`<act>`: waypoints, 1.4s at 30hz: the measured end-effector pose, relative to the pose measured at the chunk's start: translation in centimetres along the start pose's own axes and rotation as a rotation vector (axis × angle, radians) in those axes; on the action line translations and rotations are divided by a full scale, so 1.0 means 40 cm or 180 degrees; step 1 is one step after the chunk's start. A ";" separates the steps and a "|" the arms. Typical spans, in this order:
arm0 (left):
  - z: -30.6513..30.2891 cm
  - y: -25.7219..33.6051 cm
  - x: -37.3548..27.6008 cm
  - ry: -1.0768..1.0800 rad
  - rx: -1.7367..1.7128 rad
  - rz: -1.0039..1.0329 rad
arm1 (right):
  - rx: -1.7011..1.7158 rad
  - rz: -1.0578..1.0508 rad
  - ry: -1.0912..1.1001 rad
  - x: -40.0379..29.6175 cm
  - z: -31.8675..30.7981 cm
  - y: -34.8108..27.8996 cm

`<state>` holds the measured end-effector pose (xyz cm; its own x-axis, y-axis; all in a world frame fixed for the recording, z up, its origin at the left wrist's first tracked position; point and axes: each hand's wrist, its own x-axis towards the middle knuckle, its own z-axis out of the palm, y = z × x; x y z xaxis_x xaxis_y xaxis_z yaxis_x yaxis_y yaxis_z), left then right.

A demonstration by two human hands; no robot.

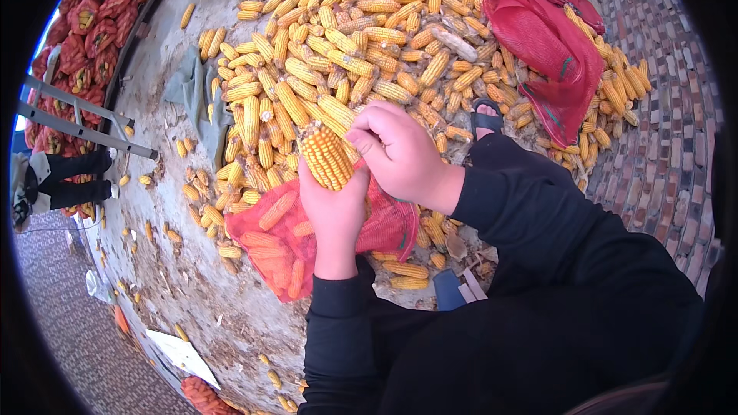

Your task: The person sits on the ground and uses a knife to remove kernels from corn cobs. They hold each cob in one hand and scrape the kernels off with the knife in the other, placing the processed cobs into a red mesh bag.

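My left hand (pixel 334 213) grips a yellow ear of corn (pixel 327 155) upright near the middle of the view. Just to its right, my right hand (pixel 398 153) is raised close to the ear with thumb and fingers pinched together; whether something small is between them cannot be told. Beneath my hands lies a red mesh sack (pixel 265 242) with several ears of corn inside. A large heap of husked corn ears (pixel 346 63) spreads over the ground beyond my hands.
More red mesh sacking (pixel 542 40) lies over the heap at the upper right, beside brick paving (pixel 657 98). A grey-green cloth (pixel 199 104) lies left of the heap. Farther left are a metal ladder (pixel 92 132), a person's dark-trousered legs (pixel 75 178) and stacked filled red sacks (pixel 104 29).
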<state>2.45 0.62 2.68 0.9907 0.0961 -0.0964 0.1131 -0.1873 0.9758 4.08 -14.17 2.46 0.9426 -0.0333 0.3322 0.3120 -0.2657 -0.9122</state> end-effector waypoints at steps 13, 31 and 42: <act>-0.007 -0.035 0.004 -0.0054 -0.0190 0.0025 | 0.0397 0.0214 -0.0492 -0.024 0.010 -0.017; 0.002 -0.013 -0.015 0.0037 0.0451 0.0081 | -0.0009 -0.0157 -0.0326 -0.011 0.014 0.016; 0.002 -0.044 -0.009 0.0242 0.0687 0.0508 | 0.0340 0.0766 -0.0754 -0.013 0.027 -0.009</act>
<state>1.92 0.84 0.99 0.9897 0.1203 0.0782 -0.0224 -0.4090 0.9123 3.60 -13.03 2.36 0.9881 0.1449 0.0512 0.0764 -0.1747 -0.9817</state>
